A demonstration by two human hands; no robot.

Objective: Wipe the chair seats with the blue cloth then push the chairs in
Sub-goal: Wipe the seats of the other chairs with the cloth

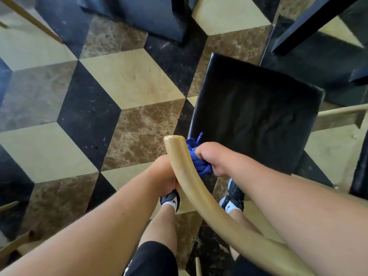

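Note:
A chair with a black leather seat (pixel 256 114) stands right of centre, below me. Its curved light-wood backrest rail (pixel 191 176) arcs from centre to the lower right. My right hand (pixel 215 158) is shut on the bunched blue cloth (pixel 196 156), held at the seat's near left corner, just inside the rail. My left hand (pixel 167 174) grips the rail from its outer side, partly hidden behind the wood.
Black table legs and a dark base (pixel 310 22) stand at the top right and top centre. Another wooden chair's arm (pixel 338 111) pokes in at the right edge. The floor is cube-patterned tile (pixel 127 76). My feet (pixel 171 200) stand behind the chair.

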